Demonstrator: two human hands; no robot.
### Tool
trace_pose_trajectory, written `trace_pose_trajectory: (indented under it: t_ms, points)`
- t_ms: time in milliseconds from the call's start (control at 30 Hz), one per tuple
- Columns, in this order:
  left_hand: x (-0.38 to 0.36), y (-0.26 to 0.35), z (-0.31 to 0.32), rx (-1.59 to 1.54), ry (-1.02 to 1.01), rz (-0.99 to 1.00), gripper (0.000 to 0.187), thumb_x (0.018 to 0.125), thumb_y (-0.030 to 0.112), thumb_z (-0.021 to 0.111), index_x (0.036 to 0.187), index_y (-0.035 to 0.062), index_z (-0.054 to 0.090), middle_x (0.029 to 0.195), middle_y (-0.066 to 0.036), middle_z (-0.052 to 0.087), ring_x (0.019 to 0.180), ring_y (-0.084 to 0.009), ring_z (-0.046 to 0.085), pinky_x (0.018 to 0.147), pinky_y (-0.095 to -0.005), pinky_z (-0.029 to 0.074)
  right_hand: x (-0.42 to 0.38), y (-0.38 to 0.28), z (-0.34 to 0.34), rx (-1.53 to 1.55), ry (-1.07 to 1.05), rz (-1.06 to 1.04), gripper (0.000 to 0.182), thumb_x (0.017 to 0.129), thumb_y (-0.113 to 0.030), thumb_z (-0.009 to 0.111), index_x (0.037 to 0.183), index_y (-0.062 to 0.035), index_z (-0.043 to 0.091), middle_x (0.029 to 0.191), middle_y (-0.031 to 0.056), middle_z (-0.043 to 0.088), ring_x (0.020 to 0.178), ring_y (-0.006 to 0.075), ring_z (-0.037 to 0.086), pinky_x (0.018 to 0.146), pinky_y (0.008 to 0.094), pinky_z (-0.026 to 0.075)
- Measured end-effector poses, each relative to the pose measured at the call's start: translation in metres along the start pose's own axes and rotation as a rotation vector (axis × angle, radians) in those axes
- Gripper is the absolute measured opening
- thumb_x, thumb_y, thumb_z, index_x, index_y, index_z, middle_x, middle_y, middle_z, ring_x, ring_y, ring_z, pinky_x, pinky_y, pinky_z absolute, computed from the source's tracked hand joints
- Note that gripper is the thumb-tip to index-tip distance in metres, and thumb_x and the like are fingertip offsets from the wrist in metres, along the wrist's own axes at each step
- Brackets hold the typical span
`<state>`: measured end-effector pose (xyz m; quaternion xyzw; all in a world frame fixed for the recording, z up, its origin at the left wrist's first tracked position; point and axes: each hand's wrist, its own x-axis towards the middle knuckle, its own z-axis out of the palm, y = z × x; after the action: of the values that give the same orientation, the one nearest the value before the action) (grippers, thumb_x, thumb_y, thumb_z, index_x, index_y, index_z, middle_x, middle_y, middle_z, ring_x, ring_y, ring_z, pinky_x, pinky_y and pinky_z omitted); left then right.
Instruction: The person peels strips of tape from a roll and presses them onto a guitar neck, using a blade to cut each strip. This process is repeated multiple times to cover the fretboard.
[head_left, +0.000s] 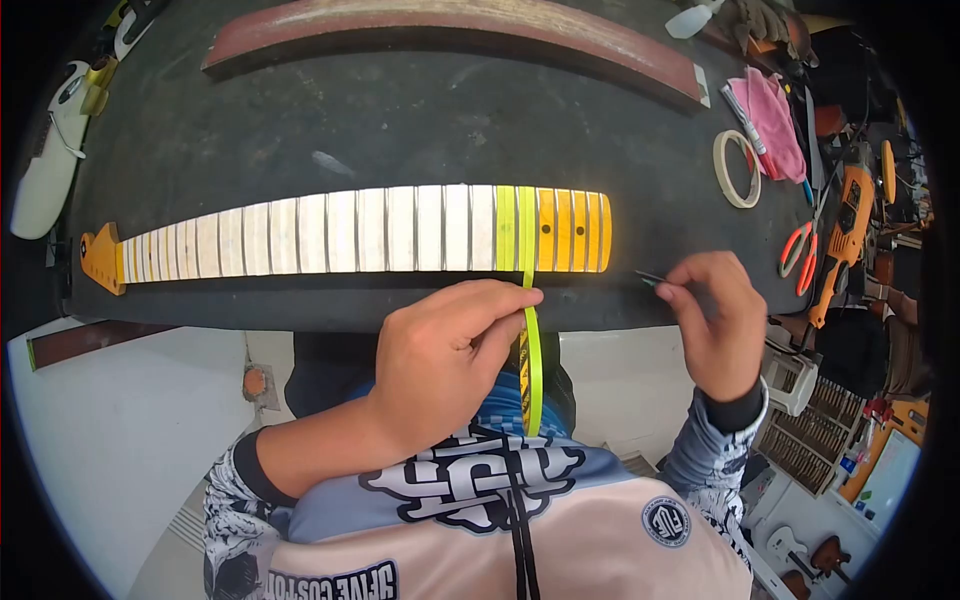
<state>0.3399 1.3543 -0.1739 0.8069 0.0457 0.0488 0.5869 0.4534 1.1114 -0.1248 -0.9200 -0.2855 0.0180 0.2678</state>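
Note:
A guitar neck (pixel 330 232) lies across the dark work table, its headstock at the left. Whitish masking tape covers the fretboard between most of the frets. Yellow-green tape (pixel 507 230) fills some spaces towards the right, and bare amber wood with dark dots shows at the right end. My left hand (pixel 450 345) pinches a strip of yellow-green tape (pixel 535 380) at the neck's near edge; the strip runs onto the fretboard and its loose end hangs down. Off the neck's right end, my right hand (pixel 715 315) pinches a small thin blade (pixel 648 277), partly hidden by the fingers.
A long reddish-brown beam (pixel 460 28) lies along the far side. At the right are a tape roll (pixel 737 168), a marker (pixel 748 125), a pink cloth (pixel 770 115), orange-handled scissors (pixel 798 255) and an orange power tool (pixel 848 225). A white device (pixel 50 165) sits at the far left.

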Motion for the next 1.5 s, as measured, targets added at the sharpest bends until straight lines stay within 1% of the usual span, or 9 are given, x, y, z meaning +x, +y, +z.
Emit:
trace_pose_trajectory:
  t_ms: [133, 267, 367, 867, 1067, 1167, 1200, 1333, 1500]
  points:
    - [0.000, -0.001, 0.000, -0.024, 0.000, -0.014, 0.022, 0.090, -0.011, 0.066, 0.109, -0.0036, 0.074, 0.100, -0.014, 0.075, 0.088, -0.0171, 0.075, 0.076, -0.0259, 0.061, -0.002, -0.030, 0.007, -0.078, 0.217, -0.282, 0.022, 0.074, 0.001, 0.079, 0.094, -0.0049, 0.073, 0.089, 0.0076, 0.069, 0.082, 0.0274, 0.065, 0.081, 0.0429, 0.053]
    - [0.002, 0.002, -0.004, 0.007, -0.028, 0.002, 0.019, 0.090, -0.011, 0.066, 0.107, -0.0043, 0.074, 0.102, -0.016, 0.074, 0.089, -0.0176, 0.075, 0.077, -0.0259, 0.062, 0.010, -0.033, 0.023, -0.131, 0.080, -0.528, 0.031, 0.071, -0.010, 0.071, 0.101, -0.0050, 0.076, 0.091, 0.0060, 0.069, 0.082, 0.0236, 0.065, 0.081, 0.0451, 0.054]
    - [0.000, 0.000, -0.003, 0.005, -0.024, -0.013, 0.017, 0.090, -0.010, 0.067, 0.104, -0.0045, 0.074, 0.102, -0.015, 0.074, 0.089, -0.0170, 0.075, 0.076, -0.0257, 0.063, 0.012, -0.033, 0.028, -0.131, 0.040, -0.552, 0.032, 0.071, -0.014, 0.069, 0.101, -0.0045, 0.076, 0.091, 0.0062, 0.068, 0.081, 0.0233, 0.065, 0.079, 0.0445, 0.054]
    - [0.001, 0.003, -0.005, 0.050, -0.027, 0.005, 0.022, 0.087, -0.011, 0.069, 0.106, -0.0019, 0.076, 0.099, -0.015, 0.075, 0.085, -0.0187, 0.075, 0.072, -0.0263, 0.060, 0.016, -0.035, 0.039, -0.195, 0.045, -0.609, 0.039, 0.068, -0.015, 0.065, 0.103, -0.0008, 0.074, 0.093, 0.0078, 0.067, 0.080, 0.0226, 0.064, 0.077, 0.0389, 0.054]
    - [0.002, 0.000, -0.012, 0.018, -0.120, 0.038, 0.022, 0.085, -0.010, 0.070, 0.104, -0.0008, 0.076, 0.099, -0.014, 0.076, 0.085, -0.0218, 0.075, 0.073, -0.0281, 0.060, 0.010, -0.024, 0.036, -0.053, -0.008, -0.416, 0.031, 0.068, -0.003, 0.073, 0.099, -0.0043, 0.074, 0.091, 0.0085, 0.067, 0.082, 0.0282, 0.064, 0.078, 0.0404, 0.052]
    - [0.001, -0.002, -0.016, -0.040, -0.147, 0.056, 0.020, 0.084, -0.008, 0.071, 0.102, -0.0006, 0.076, 0.098, -0.014, 0.077, 0.086, -0.0233, 0.076, 0.074, -0.0293, 0.060, 0.000, -0.009, 0.020, -0.007, -0.064, -0.192, 0.028, 0.072, 0.005, 0.074, 0.097, -0.0050, 0.074, 0.094, 0.0094, 0.068, 0.083, 0.0310, 0.063, 0.079, 0.0402, 0.051]
    - [0.001, -0.003, -0.016, -0.041, -0.165, 0.069, 0.020, 0.084, -0.008, 0.070, 0.102, -0.0006, 0.076, 0.098, -0.014, 0.077, 0.086, -0.0236, 0.076, 0.075, -0.0295, 0.060, -0.002, 0.000, 0.016, -0.010, -0.063, -0.124, 0.024, 0.077, 0.005, 0.076, 0.099, -0.0043, 0.075, 0.098, 0.0112, 0.069, 0.088, 0.0308, 0.063, 0.080, 0.0384, 0.050]
    - [-0.001, -0.006, -0.018, -0.055, -0.215, 0.139, 0.019, 0.084, -0.008, 0.070, 0.100, -0.0006, 0.076, 0.098, -0.014, 0.077, 0.087, -0.0243, 0.076, 0.076, -0.0303, 0.060, -0.008, 0.002, 0.025, -0.044, 0.184, -0.018, 0.028, 0.078, -0.007, 0.083, 0.105, -0.0057, 0.076, 0.110, 0.0123, 0.069, 0.102, 0.0314, 0.063, 0.088, 0.0403, 0.051]
    - [-0.009, -0.011, -0.023, -0.121, -0.284, 0.194, 0.020, 0.084, -0.007, 0.071, 0.101, -0.0001, 0.077, 0.098, -0.014, 0.077, 0.087, -0.0239, 0.076, 0.078, -0.0313, 0.060, 0.020, -0.041, 0.056, 0.060, 0.188, -0.333, 0.036, 0.078, -0.015, 0.085, 0.112, -0.0091, 0.075, 0.120, 0.0128, 0.068, 0.118, 0.0364, 0.063, 0.099, 0.0452, 0.050]
